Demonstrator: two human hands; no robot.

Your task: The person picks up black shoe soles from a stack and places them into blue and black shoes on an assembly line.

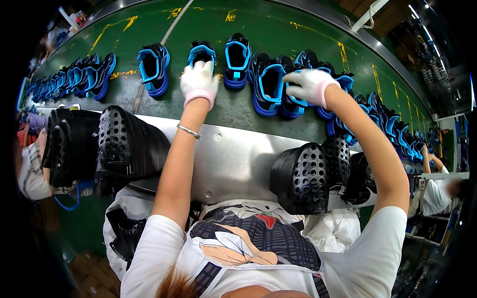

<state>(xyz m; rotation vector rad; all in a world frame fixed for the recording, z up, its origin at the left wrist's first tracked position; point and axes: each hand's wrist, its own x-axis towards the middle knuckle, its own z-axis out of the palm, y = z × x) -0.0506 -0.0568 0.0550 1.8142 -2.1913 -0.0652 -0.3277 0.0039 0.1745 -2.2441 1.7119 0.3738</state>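
Your left hand [199, 82] overlies a black-and-blue sneaker [202, 49], grip hidden; flanking sneakers [235, 79] beside its fingers stand separated. Near your right hand's [312, 87] parted fingers, bunched sneakers [269, 99] apparently remain.

Beyond the steel ledge [233, 161], the green surface [273, 35] — streaked with yellow marks [230, 16] — carries black-and-blue shoes [160, 85]; black hole-dotted blocks [304, 179] rest at the ledge's left and right.
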